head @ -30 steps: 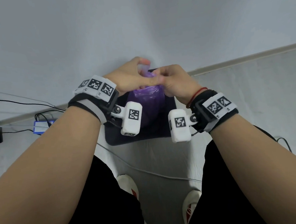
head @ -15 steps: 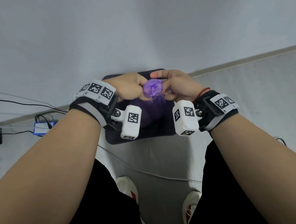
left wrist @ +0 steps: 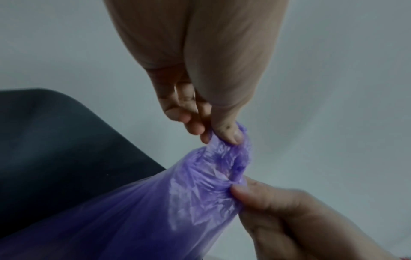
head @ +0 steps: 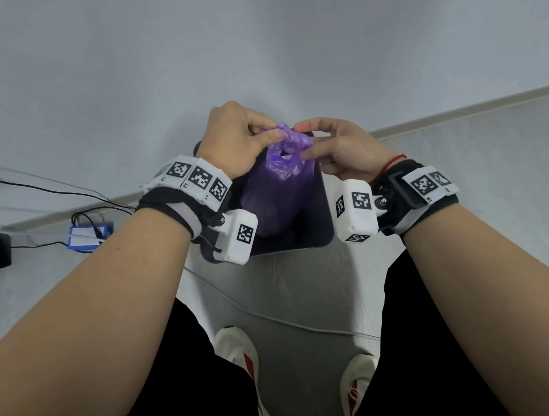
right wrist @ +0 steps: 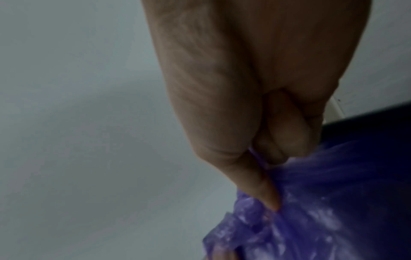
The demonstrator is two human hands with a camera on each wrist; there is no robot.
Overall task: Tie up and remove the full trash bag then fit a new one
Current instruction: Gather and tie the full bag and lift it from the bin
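Bag (head: 281,188), purple, full, sits inside the dark bin (head: 323,205), which stands on the floor against the wall. Bag's top is gathered into a bunched neck (head: 287,142) above the rim, with a small opening showing in the crumpled plastic, so no finished knot is visible. Left hand (head: 236,136) pinches one side of the neck between thumb and fingers; left wrist view shows the thumb (left wrist: 227,130) pressed on the plastic edge. Right hand (head: 337,149) pinches the other side; right wrist view is blurred but shows fingers curled on a thin purple strand (right wrist: 259,158). Both hands hold the bag, none free.

Progress, as judged: early. Gathering looks done, tying under way, knot not closed. Left to do: finish the knot, lift the bag out of the bin, fit a new bag. No new bag is in view.

Around: grey floor, pale wall, baseboard (head: 454,113). Blue box (head: 90,236) with black cables lies on the floor to the left. White shoes (head: 240,348) at the bottom, cable (head: 273,318) across the floor between them and the bin.
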